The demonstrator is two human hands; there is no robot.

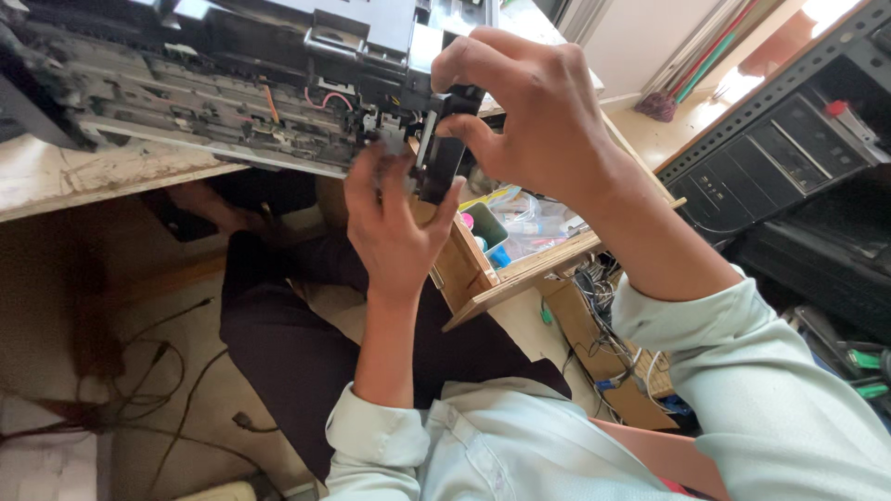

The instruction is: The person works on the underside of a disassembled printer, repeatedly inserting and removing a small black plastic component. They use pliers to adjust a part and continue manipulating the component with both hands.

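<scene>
The opened printer (232, 74) on the desk (83, 176) is black and dark grey, with a thin orange wire and a looped pink one showing inside. The small part (441, 153) at its near right end is black with a silvery strip. Both sleeves (770, 371) are pale mint green; the trousers (288, 343) are very dark. The desk top is whitish and stained, its drawer (506, 264) raw tan wood holding teal and pink bits. Far right, a broom (661, 104) shows a maroon head.

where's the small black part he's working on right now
In the head view, upper centre: the small black part is pinched in the right hand, at the right end of the opened printer, with the left hand just below.
</scene>
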